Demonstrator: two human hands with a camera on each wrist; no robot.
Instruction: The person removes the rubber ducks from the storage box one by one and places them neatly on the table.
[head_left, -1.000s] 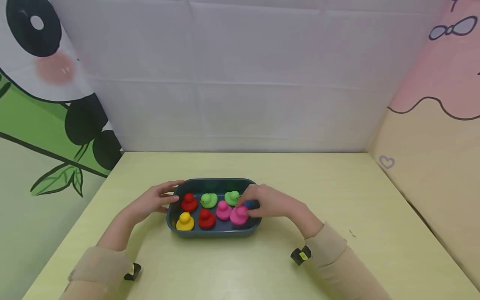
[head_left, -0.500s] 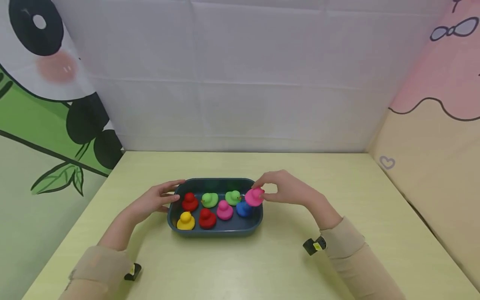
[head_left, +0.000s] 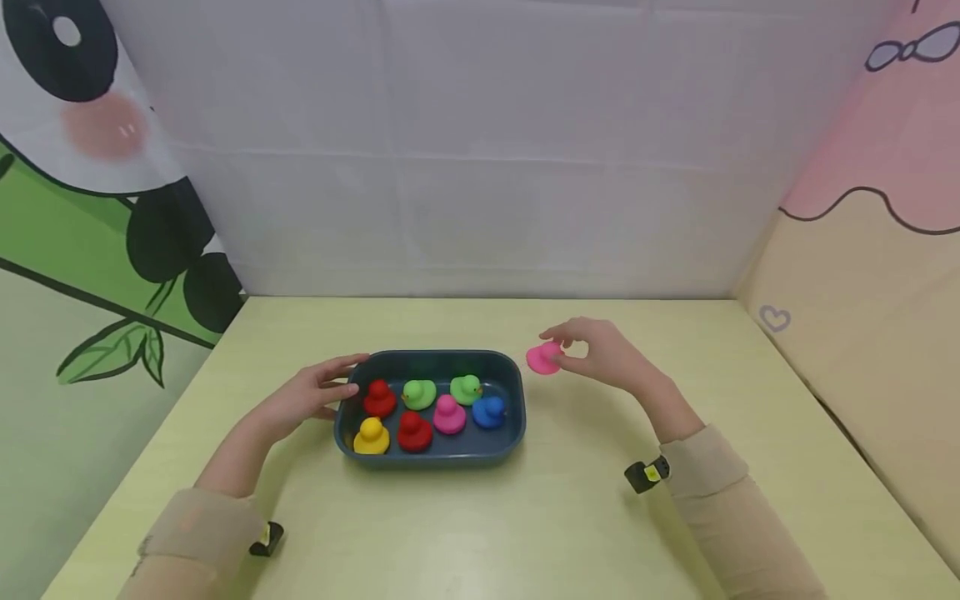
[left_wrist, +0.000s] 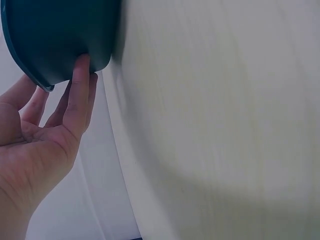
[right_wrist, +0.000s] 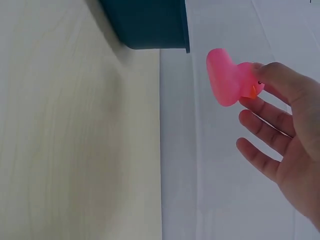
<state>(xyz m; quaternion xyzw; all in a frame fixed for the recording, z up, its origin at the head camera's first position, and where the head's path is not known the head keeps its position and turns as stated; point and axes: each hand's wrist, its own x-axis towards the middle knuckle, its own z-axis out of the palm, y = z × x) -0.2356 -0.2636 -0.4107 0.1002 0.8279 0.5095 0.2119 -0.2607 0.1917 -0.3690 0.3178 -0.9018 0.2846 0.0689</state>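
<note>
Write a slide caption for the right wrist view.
Right hand pinching a pink toy duck by its head, apart from the dark teal tray.

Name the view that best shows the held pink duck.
Right wrist: the held pink duck appears largest there, its orange beak visible. The head view shows it small, right of the tray; the left wrist view leaves it out.

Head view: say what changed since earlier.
The right hand, still pinching a pink duck, has lifted it out of the tray, rightward and farther back, uncovering a blue duck. The left hand stays at the tray's left end; the other ducks inside look unmoved.
</note>
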